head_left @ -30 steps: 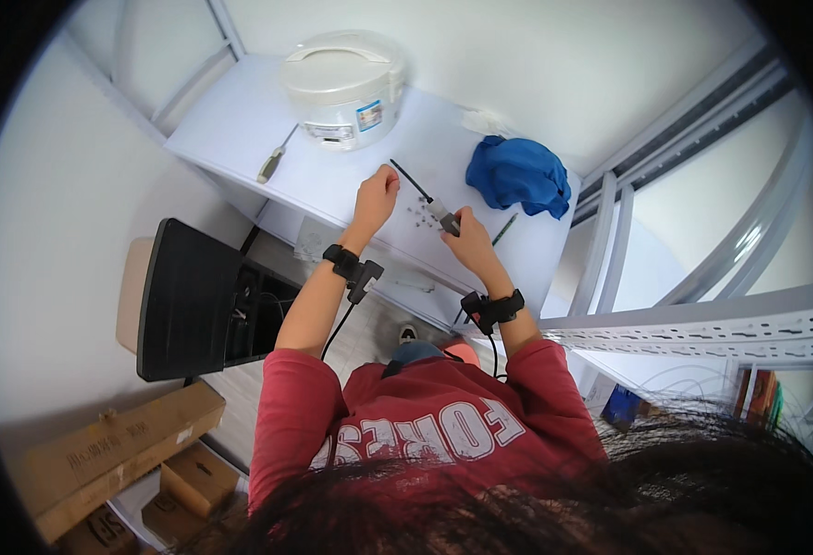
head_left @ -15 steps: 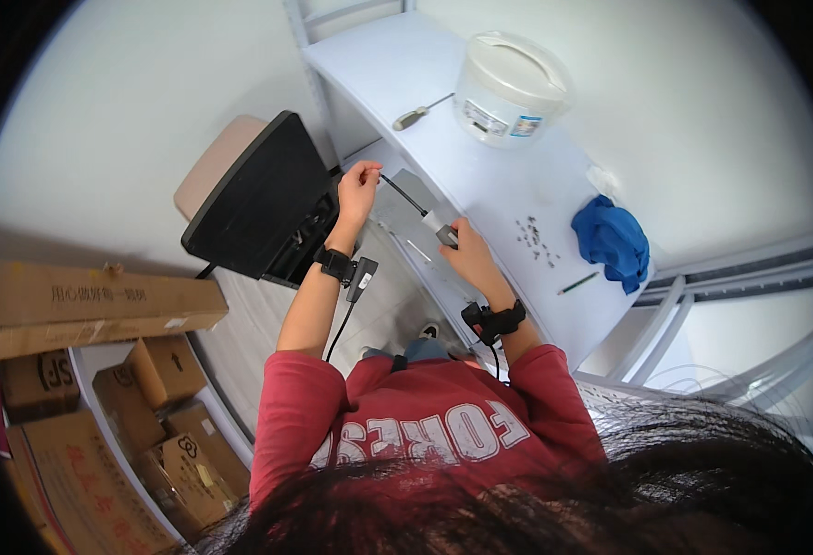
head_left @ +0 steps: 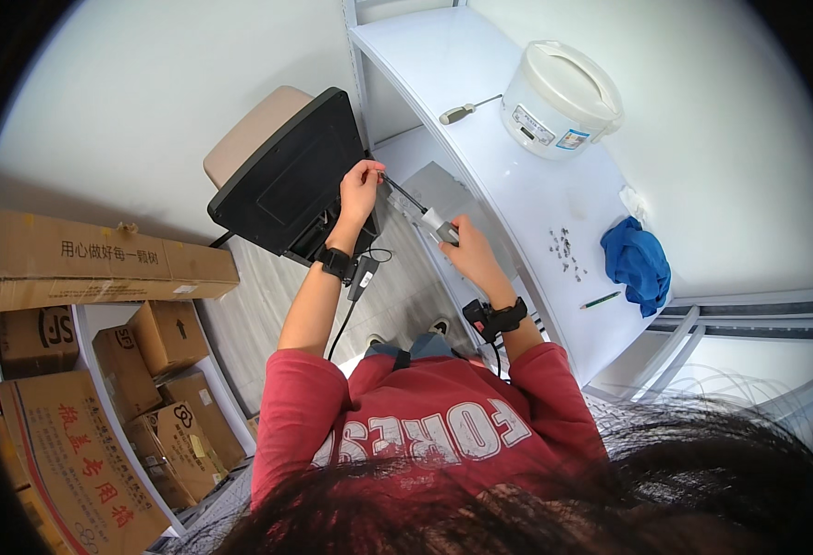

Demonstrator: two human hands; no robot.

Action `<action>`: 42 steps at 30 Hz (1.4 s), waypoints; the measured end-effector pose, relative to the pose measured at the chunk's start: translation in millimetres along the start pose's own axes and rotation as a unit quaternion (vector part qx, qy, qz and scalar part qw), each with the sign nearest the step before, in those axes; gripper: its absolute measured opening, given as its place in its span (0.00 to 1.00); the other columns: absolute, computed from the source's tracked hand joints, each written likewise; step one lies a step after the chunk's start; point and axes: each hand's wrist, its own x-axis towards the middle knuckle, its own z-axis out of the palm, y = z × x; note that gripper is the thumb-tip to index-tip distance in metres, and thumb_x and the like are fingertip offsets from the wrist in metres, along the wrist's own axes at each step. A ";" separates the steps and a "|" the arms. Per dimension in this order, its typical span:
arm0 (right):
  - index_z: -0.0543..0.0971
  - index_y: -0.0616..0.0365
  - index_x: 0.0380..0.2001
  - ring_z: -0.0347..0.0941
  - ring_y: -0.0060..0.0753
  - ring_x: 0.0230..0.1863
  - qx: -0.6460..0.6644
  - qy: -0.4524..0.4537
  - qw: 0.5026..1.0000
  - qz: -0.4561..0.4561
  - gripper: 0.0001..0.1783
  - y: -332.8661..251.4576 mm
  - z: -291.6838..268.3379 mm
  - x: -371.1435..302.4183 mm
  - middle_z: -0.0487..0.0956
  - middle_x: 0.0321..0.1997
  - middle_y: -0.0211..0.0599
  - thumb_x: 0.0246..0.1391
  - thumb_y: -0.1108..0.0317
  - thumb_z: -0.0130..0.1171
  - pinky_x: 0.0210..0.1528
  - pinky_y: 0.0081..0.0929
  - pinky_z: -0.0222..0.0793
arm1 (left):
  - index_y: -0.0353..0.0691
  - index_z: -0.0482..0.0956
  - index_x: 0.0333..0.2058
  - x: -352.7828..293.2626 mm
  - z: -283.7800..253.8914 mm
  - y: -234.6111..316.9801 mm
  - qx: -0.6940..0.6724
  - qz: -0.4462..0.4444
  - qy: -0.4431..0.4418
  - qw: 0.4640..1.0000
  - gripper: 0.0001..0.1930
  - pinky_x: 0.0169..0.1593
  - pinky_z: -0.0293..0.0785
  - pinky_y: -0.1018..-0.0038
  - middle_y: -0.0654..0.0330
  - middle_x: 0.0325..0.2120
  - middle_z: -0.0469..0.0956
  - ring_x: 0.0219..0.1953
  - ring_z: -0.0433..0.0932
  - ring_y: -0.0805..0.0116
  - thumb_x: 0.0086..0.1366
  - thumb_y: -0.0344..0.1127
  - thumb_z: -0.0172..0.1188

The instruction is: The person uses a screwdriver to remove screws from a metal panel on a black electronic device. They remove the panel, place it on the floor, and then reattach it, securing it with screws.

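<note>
In my right hand (head_left: 473, 252) is a screwdriver (head_left: 439, 225) with a grey-and-white handle, its dark shaft slanting up and left. The fingertips of my left hand (head_left: 360, 191) are pinched together right at the shaft's tip. Whatever small thing they may hold there is hidden. Both hands are in the air, left of the white table (head_left: 490, 176). On the table lie a second screwdriver (head_left: 457, 114), a scatter of small metal pieces (head_left: 565, 250) that look like screws, and a green pencil-like stick (head_left: 601, 300).
A white rice cooker (head_left: 554, 106) stands at the table's far side, and a crumpled blue cloth (head_left: 636, 264) lies at its right edge. A chair with a black panel (head_left: 286, 185) is beyond my left hand. Cardboard boxes (head_left: 101, 259) are stacked on shelves at the left.
The table, chair and boxes have shifted right in the picture as my view turned. My hands and the screwdriver keep nearly the same place and hold.
</note>
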 end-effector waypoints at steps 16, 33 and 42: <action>0.66 0.64 0.40 0.73 0.55 0.38 -0.016 0.010 1.000 -0.001 0.21 -6.8 -3.8 -2.7 0.75 0.35 0.55 0.48 0.65 0.60 0.40 0.40 0.67 | 0.35 0.77 0.31 5.5 4.3 -1.5 0.015 -0.005 -0.018 1.000 0.09 0.31 0.69 0.79 0.64 0.20 0.75 0.24 0.72 0.78 0.63 0.26 0.46; 0.64 0.61 0.41 0.73 0.58 0.39 -0.016 0.021 0.998 -0.065 0.21 0.2 -0.2 -5.2 0.76 0.36 0.56 0.47 0.68 0.61 0.39 0.42 0.67 | 0.36 0.77 0.31 -3.8 5.9 10.6 0.060 -0.004 -0.005 0.998 0.08 0.30 0.69 0.77 0.62 0.20 0.75 0.24 0.73 0.76 0.63 0.26 0.47; 0.66 0.61 0.41 0.73 0.59 0.39 -0.021 0.023 0.998 -0.052 0.19 -2.4 2.9 -9.3 0.76 0.36 0.56 0.48 0.65 0.60 0.38 0.43 0.67 | 0.34 0.75 0.30 -8.8 -1.2 7.2 0.178 0.086 -0.039 0.980 0.07 0.33 0.71 0.71 0.52 0.26 0.76 0.27 0.75 0.59 0.61 0.24 0.47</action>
